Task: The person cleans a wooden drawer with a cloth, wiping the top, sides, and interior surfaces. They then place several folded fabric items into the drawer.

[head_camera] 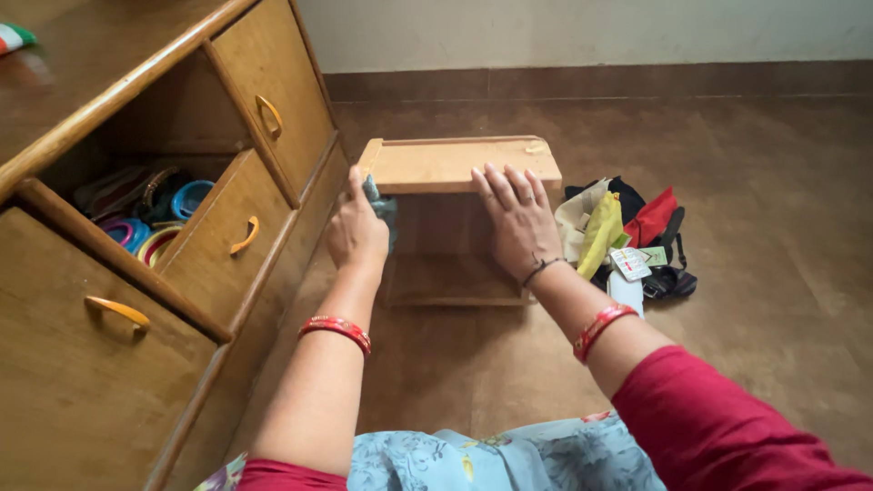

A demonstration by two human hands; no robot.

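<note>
Wooden drawer [455, 165] is standing on its end on the floor [773, 273] by the dresser [109, 364], the right hand [516, 218] is lying flat on it, and the left hand [356, 232] fingers are squeezing a gray cloth [382, 207].

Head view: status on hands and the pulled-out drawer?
Left hand grips grey cloth at wooden drawer on the floor. Right hand flat on its panel. Pile of pouches beside it.

One head camera looks down, close, over forearms toward the floor [773, 273].
</note>
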